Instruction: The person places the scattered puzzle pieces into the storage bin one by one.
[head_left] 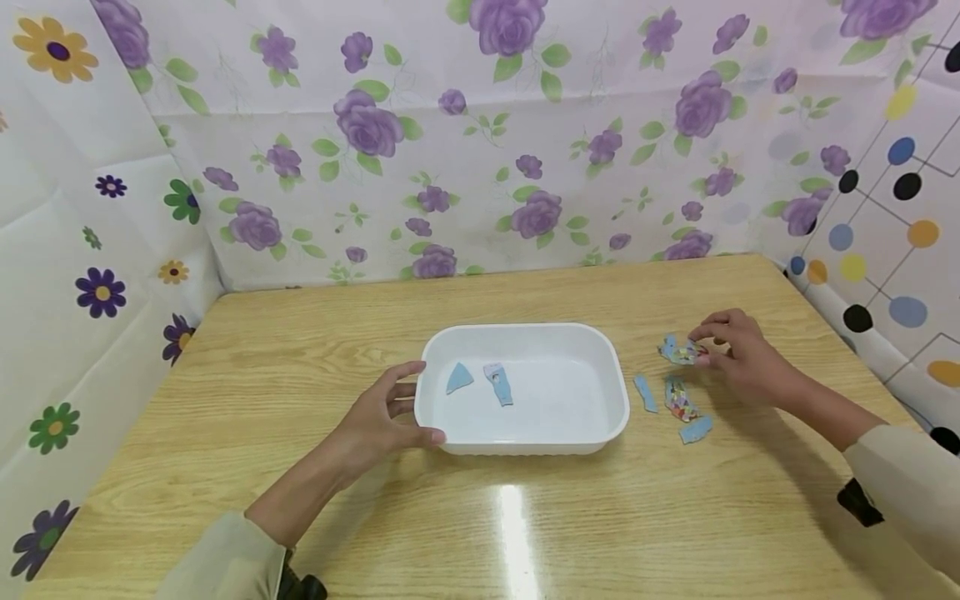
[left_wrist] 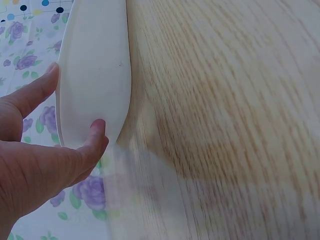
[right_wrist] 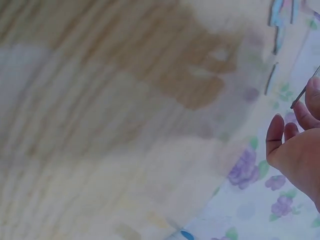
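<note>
A white plastic tray (head_left: 564,393) stands on the table, and my left hand (head_left: 375,422) holds its left end, thumb near the front corner and fingers along the side. In the left wrist view the thumb (left_wrist: 98,131) lies against the tray's outer wall (left_wrist: 95,65). Inside the tray are a triangular blue cardboard piece (head_left: 459,378) and a longer blue piece (head_left: 500,388). To the right of the tray, my right hand (head_left: 742,357) pinches a blue, multicoloured cardboard piece (head_left: 677,350) by its right end. The right wrist view shows it edge-on, partly cut off.
Three more cardboard pieces lie right of the tray: a narrow blue one (head_left: 645,393), a colourful one (head_left: 681,402) and a small blue one (head_left: 696,430). The wooden table (head_left: 315,333) meets a flower-patterned sheet (head_left: 450,150) behind, with patterned sheets on both sides.
</note>
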